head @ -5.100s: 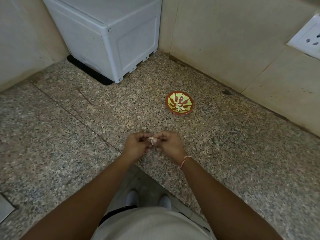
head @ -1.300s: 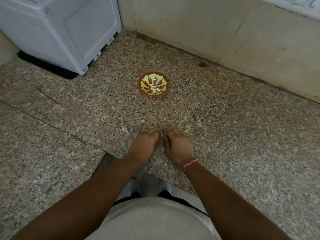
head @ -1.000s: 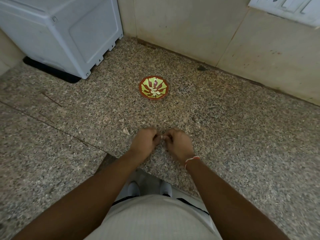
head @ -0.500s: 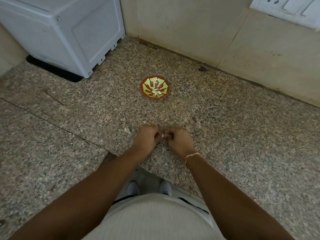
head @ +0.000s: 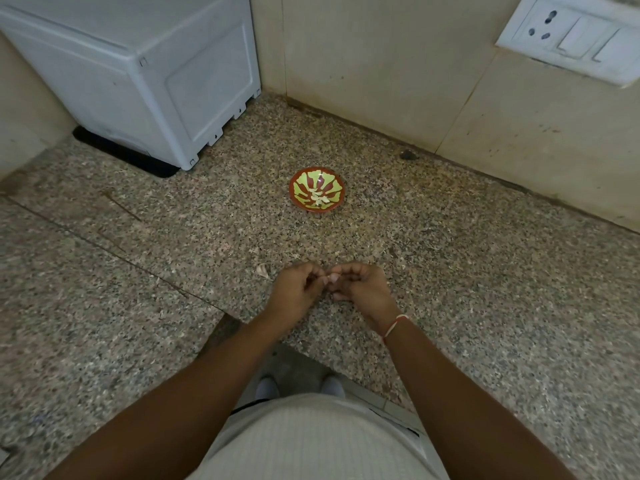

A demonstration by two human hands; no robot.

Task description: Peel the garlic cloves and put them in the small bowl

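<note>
A small red bowl (head: 297,198) with a green pattern stands on the speckled granite counter (head: 450,271), with pale peeled garlic cloves (head: 319,198) lying in it. Nearer to me, my left hand (head: 298,292) and my right hand (head: 362,289) meet fingertip to fingertip. Between them they pinch a small pale garlic clove (head: 329,278), mostly hidden by the fingers. The hands are about a hand's length in front of the bowl.
A scrap of garlic skin (head: 262,270) lies on the counter left of my left hand. A white appliance (head: 138,74) stands at the back left. Tiled walls close the back, with a switch and socket plate (head: 571,36) at top right. The counter's front edge runs below my wrists.
My hands have stayed together over the same spot, working the clove between the fingertips. The camera has tilted up a little, so the socket plate shows more.
</note>
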